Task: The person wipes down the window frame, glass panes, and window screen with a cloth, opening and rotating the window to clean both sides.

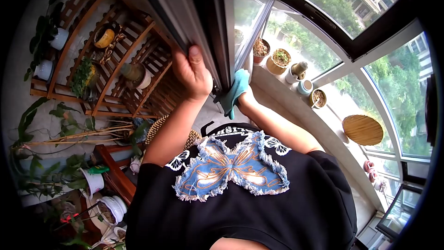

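- Teal cloth (pixel 236 90): at window frame's (pixel 203 23) lower end, gripped by R hand's (pixel 247 100) fingers; exact hold partly hidden.
- L hand (pixel 193 73): thumb along frame; I can't tell if other fingers, hidden, are closed.
- Risk, as I judge: frame swings, hits nearest pot (pixel 262 50); loose cloth may snag.
- Axes: frame's runs twd black shirt (pixel 319 194); cloth's, upper R–lower L, corner pointing shirtward.
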